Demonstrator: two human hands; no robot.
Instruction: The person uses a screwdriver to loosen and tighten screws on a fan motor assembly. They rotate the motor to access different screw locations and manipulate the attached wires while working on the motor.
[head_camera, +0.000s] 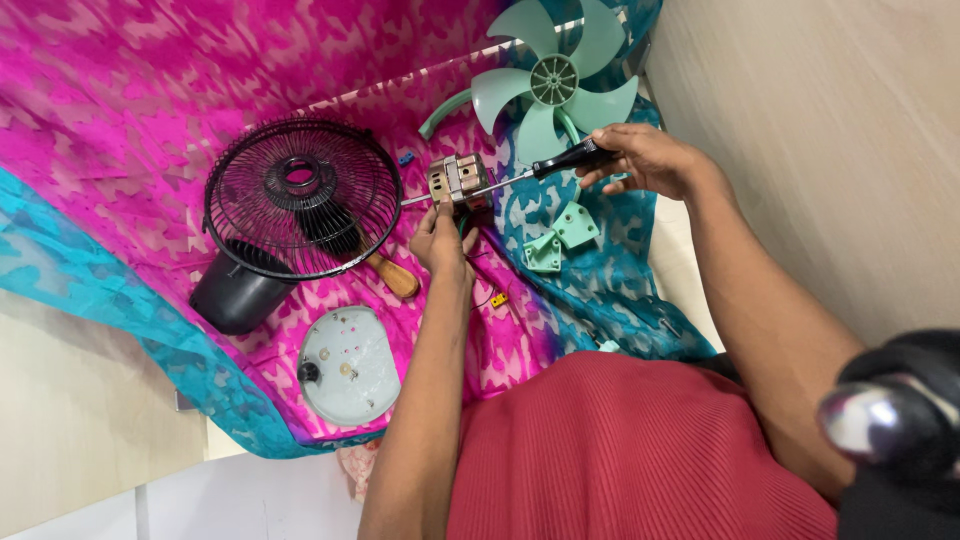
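Note:
My left hand (442, 240) grips a small metal fan motor (458, 182) from below, on the pink and teal cloth (130, 110). My right hand (648, 158) is closed around the black handle of a screwdriver (560, 162). Its thin shaft runs left across the motor, and the tip pokes out on the motor's far side, near the black wire fan guard (300, 198).
A mint green fan blade (553, 80) lies above the motor. Two green plastic brackets (560, 238) lie to the right of the motor. A wooden-handled brush (380, 268) lies under the guard. A black cup-shaped cover (235, 295) and a round pale lid (347, 365) lie lower left.

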